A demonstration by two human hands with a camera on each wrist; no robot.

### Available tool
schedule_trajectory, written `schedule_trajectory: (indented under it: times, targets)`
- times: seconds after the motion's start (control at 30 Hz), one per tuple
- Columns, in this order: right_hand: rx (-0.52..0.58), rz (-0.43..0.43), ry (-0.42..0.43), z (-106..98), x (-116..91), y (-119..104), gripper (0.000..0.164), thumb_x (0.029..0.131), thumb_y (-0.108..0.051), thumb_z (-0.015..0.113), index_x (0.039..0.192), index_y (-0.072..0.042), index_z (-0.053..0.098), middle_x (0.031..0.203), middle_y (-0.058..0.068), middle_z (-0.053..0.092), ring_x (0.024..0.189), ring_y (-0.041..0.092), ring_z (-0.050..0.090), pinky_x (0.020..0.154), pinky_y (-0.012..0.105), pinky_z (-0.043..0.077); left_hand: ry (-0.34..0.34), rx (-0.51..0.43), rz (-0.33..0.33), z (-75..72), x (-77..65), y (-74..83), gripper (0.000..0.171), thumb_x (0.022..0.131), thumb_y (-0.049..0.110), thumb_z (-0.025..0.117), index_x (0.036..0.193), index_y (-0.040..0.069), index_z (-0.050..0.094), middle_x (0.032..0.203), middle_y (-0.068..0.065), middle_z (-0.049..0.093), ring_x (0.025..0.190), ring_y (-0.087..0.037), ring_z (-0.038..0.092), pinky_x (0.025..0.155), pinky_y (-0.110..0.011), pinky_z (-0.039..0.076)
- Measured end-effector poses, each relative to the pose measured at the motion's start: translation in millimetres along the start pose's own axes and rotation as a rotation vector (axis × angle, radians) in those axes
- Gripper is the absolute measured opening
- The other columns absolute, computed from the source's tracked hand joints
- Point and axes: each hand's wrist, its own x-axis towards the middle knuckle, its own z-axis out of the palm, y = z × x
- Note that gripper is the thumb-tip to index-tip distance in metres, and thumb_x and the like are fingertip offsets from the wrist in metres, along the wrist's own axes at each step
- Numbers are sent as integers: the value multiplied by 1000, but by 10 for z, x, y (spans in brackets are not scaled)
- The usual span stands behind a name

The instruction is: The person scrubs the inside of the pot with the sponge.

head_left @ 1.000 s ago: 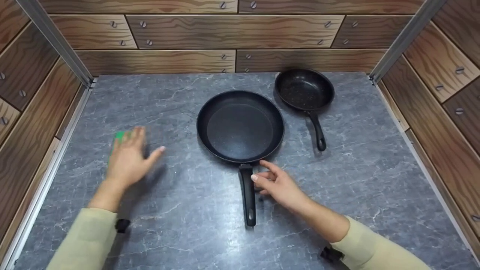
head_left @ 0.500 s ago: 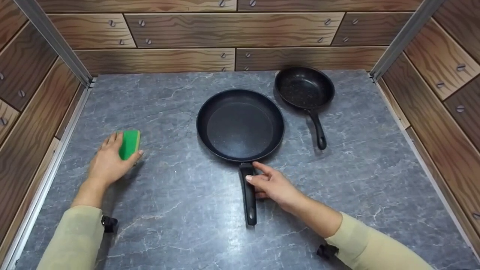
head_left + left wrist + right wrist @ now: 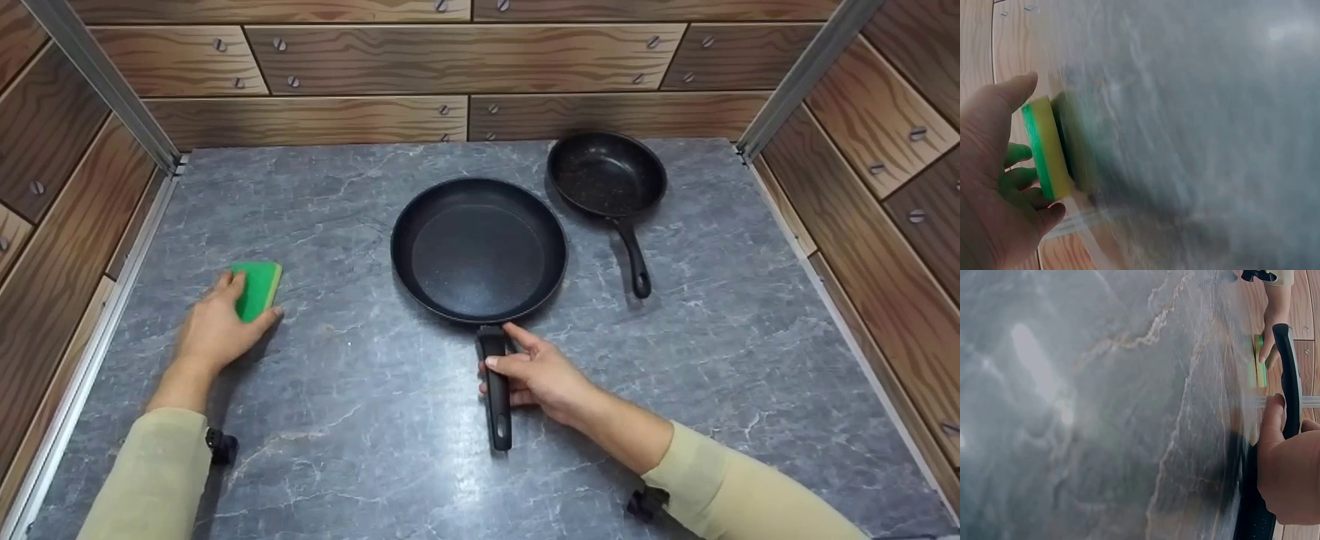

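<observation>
In the head view my left hand [image 3: 217, 326] is at a green and yellow sponge [image 3: 259, 289] on the left of the table, fingers along its left edge and thumb at its lower right corner. The left wrist view has the sponge [image 3: 1050, 146] between thumb and curled fingers, its yellow side facing the tabletop. A large black frying pan [image 3: 480, 255] stands mid-table, its handle [image 3: 498, 405] pointing toward me. My right hand [image 3: 544, 379] grips this handle near the pan, thumb on top and fingertips showing beyond its left side; the forefinger reaches up to the rim.
A smaller dark frying pan [image 3: 607, 176] sits at the back right, close beside the large one, handle toward the front. The grey marbled tabletop [image 3: 360, 420] is bounded by wood-patterned walls [image 3: 465, 64] and metal posts at the back corners.
My left hand passed over the sponge to the left, uncovering it, then settled round it. My right hand moved slightly left and its fingers closed round the large pan's handle.
</observation>
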Motion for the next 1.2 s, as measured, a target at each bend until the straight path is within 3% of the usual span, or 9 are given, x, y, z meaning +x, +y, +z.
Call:
schedule_trajectory:
  times: [0.13,0.27,0.5,0.73,0.93,1.07,1.2]
  targets:
    - [28,9,12,24,12,25,95,100,-3,70,172,-13,9,126,27,72,92,31,79,80,47,64,38,-7,21,23,16,23,87,100,40,72,162,-7,33,164,-38,27,136,-65,41,105,-74,41]
    - [35,9,20,35,29,42,94,101,-3,69,172,-15,9,127,26,72,92,32,79,80,47,64,72,-32,40,27,27,66,79,99,28,74,159,-8,38,162,-39,29,138,-66,39,108,-74,39]
    - [35,2,18,42,41,52,94,101,-3,69,172,-15,8,125,26,71,92,30,78,81,48,64,119,-59,90,16,48,240,71,99,23,74,155,-9,45,160,-37,36,138,-63,43,106,-73,41]
    - [29,-4,-2,28,29,42,93,102,-3,67,172,-12,7,123,25,71,92,28,78,80,45,64,215,-105,232,-23,76,614,59,94,19,79,143,-8,61,152,-35,49,132,-61,52,103,-68,48]
    - [17,-18,-21,21,17,34,92,102,-3,66,172,-9,6,121,24,72,91,26,78,77,40,65,257,-147,355,-25,114,974,55,89,15,82,137,-7,67,148,-33,54,129,-59,57,103,-64,50]
    - [13,-24,-18,19,20,39,92,102,-3,66,171,-9,7,120,24,72,90,26,78,76,40,65,257,-168,414,1,164,1192,56,87,17,82,136,-6,68,147,-30,57,129,-54,59,105,-60,51]
    - [19,-30,-19,19,25,48,92,102,-3,66,171,-8,7,118,23,73,90,26,78,78,41,65,212,-168,467,53,229,1407,56,86,19,80,136,-5,68,148,-27,58,131,-51,59,106,-57,51]
